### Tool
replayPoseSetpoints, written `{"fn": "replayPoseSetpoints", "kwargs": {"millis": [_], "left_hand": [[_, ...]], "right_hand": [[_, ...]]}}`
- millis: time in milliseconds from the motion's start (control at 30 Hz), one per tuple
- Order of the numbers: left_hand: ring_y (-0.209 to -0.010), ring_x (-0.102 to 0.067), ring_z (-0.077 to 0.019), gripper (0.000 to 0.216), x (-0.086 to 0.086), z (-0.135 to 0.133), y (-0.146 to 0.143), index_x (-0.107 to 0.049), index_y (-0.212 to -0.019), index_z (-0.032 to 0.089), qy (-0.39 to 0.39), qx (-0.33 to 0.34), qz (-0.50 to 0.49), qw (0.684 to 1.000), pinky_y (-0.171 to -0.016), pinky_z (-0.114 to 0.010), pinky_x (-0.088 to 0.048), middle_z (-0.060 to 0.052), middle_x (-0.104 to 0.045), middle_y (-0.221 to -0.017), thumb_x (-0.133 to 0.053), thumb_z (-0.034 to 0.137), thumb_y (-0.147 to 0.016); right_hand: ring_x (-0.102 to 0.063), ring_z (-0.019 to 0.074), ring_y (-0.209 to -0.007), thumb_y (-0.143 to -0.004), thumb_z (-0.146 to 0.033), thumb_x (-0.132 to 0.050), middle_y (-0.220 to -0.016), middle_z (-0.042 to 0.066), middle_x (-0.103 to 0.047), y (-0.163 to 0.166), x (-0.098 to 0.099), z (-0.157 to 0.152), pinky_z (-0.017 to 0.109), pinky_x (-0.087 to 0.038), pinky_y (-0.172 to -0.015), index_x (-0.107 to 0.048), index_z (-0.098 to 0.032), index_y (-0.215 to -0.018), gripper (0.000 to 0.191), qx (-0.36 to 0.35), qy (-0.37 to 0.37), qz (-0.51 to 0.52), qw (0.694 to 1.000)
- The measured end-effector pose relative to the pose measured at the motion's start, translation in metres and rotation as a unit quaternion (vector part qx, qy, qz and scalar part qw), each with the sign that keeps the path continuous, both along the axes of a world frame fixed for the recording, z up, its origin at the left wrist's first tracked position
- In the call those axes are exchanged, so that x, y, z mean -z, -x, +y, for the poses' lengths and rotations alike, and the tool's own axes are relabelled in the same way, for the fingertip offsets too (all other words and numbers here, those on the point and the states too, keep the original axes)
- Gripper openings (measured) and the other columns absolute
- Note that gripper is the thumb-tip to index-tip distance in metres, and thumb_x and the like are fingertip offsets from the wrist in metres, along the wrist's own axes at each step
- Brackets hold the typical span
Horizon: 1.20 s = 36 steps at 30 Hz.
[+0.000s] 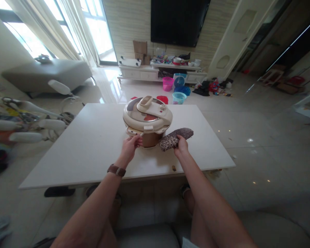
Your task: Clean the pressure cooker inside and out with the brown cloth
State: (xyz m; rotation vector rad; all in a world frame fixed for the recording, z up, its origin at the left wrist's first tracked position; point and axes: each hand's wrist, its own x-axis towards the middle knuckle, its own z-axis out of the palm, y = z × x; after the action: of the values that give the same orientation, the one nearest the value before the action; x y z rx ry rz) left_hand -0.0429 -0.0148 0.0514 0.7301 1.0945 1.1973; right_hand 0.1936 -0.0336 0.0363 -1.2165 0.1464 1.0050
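Observation:
A cream and brown pressure cooker (147, 119) with its lid on stands on a white table (93, 148). My left hand (130, 146), with a brown watch on the wrist, is closed on the cooker's near handle at its lower left edge. My right hand (181, 144) grips a brown patterned cloth (174, 137) and presses it against the cooker's right side, low down by the table.
A rack with scissors and white-handled utensils (28, 120) stands at the left. Beyond the table are plastic baskets (174, 89) on the tiled floor, a low TV cabinet (157, 70) with clutter, a dark TV and a grey sofa at the left. My knees are under the near table edge.

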Motion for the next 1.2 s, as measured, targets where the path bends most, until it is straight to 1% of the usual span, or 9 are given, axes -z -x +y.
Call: {"fn": "replayPoseSetpoints", "kwargs": {"millis": [133, 200, 267, 400, 467, 567, 800, 967, 1200], "left_hand": [[-0.047, -0.054, -0.0062, 0.019, -0.007, 0.013, 0.036, -0.067, -0.069, 0.014, 0.019, -0.119, -0.024, 0.992, -0.047, -0.017, -0.037, 0.002, -0.062, -0.057, -0.080, 0.028, -0.068], [-0.048, -0.054, -0.0063, 0.018, -0.009, 0.014, 0.042, -0.066, -0.074, 0.016, 0.030, -0.147, -0.043, 0.988, -0.048, -0.017, -0.039, 0.004, -0.061, -0.058, -0.077, 0.030, -0.072], [-0.048, -0.056, -0.0075, 0.020, -0.010, 0.010, 0.037, -0.067, -0.077, 0.016, 0.044, -0.127, -0.036, 0.990, -0.049, -0.018, -0.041, 0.003, -0.062, -0.060, -0.072, 0.035, -0.078], [-0.053, -0.064, -0.0126, 0.031, -0.008, -0.002, 0.002, -0.072, -0.081, 0.013, 0.072, 0.017, 0.032, 0.997, -0.051, -0.023, -0.045, -0.007, -0.073, -0.072, -0.069, 0.043, -0.083], [-0.056, -0.066, -0.0138, 0.035, -0.008, -0.004, -0.018, -0.074, -0.085, 0.011, 0.064, 0.054, 0.035, 0.996, -0.053, -0.024, -0.046, -0.012, -0.077, -0.081, -0.072, 0.047, -0.083], [-0.058, -0.067, -0.0131, 0.035, -0.008, -0.002, -0.040, -0.074, -0.087, 0.012, 0.041, 0.047, 0.014, 0.998, -0.055, -0.024, -0.047, -0.014, -0.080, -0.090, -0.073, 0.047, -0.083], [-0.060, -0.068, -0.0148, 0.027, -0.004, 0.004, -0.051, -0.070, -0.076, 0.013, 0.026, 0.005, -0.004, 1.000, -0.060, -0.026, -0.050, -0.013, -0.077, -0.078, -0.069, 0.039, -0.083], [-0.056, -0.066, -0.0137, 0.025, -0.007, -0.005, -0.017, -0.072, -0.071, 0.011, 0.040, 0.042, 0.002, 0.998, -0.056, -0.023, -0.048, -0.013, -0.075, -0.070, -0.068, 0.033, -0.081], [-0.042, -0.057, -0.0146, 0.019, -0.002, -0.009, 0.073, -0.069, -0.059, 0.014, 0.037, 0.108, 0.066, 0.991, -0.045, -0.025, -0.042, -0.009, -0.066, -0.053, -0.069, 0.030, -0.070]], "right_hand": [[-0.068, 0.0133, -0.064, -0.081, -0.013, -0.065, -0.072, -0.003, -0.073, 0.004, 0.003, -0.001, 0.020, -0.058, -0.057, -0.067, -0.018, -0.090, 0.011, -0.010, -0.002, 0.006, 1.000], [-0.068, 0.0138, -0.065, -0.081, -0.014, -0.066, -0.072, -0.002, -0.073, 0.006, 0.003, -0.001, 0.021, -0.057, -0.056, -0.067, -0.018, -0.090, 0.010, -0.012, 0.000, 0.008, 1.000], [-0.069, 0.0145, -0.066, -0.081, -0.014, -0.066, -0.073, -0.001, -0.073, 0.007, 0.003, -0.001, 0.022, -0.057, -0.055, -0.066, -0.018, -0.089, 0.009, -0.014, 0.001, 0.008, 1.000], [-0.070, 0.0152, -0.066, -0.080, -0.015, -0.066, -0.075, -0.001, -0.074, 0.007, 0.005, 0.000, 0.023, -0.058, -0.056, -0.066, -0.019, -0.090, 0.011, -0.016, 0.004, 0.005, 1.000], [-0.069, 0.0152, -0.067, -0.080, -0.015, -0.066, -0.075, -0.001, -0.073, 0.007, 0.006, -0.001, 0.023, -0.058, -0.057, -0.066, -0.019, -0.091, 0.011, -0.017, 0.007, 0.003, 1.000], [-0.069, 0.0151, -0.066, -0.080, -0.014, -0.066, -0.073, -0.001, -0.073, 0.006, 0.007, -0.003, 0.023, -0.059, -0.058, -0.066, -0.018, -0.090, 0.011, -0.019, 0.007, 0.000, 1.000], [-0.068, 0.0145, -0.066, -0.081, -0.013, -0.065, -0.073, -0.001, -0.073, 0.003, 0.006, -0.004, 0.022, -0.058, -0.056, -0.066, -0.017, -0.089, 0.010, -0.019, 0.012, -0.005, 1.000], [-0.070, 0.0151, -0.067, -0.080, -0.014, -0.066, -0.076, -0.001, -0.074, 0.004, 0.006, 0.002, 0.023, -0.059, -0.057, -0.066, -0.018, -0.092, 0.013, -0.019, 0.012, -0.007, 1.000], [-0.070, 0.0153, -0.067, -0.079, -0.012, -0.066, -0.076, -0.001, -0.074, 0.008, 0.003, 0.003, 0.023, -0.060, -0.056, -0.067, -0.018, -0.092, 0.014, -0.010, 0.007, -0.006, 1.000]]}}
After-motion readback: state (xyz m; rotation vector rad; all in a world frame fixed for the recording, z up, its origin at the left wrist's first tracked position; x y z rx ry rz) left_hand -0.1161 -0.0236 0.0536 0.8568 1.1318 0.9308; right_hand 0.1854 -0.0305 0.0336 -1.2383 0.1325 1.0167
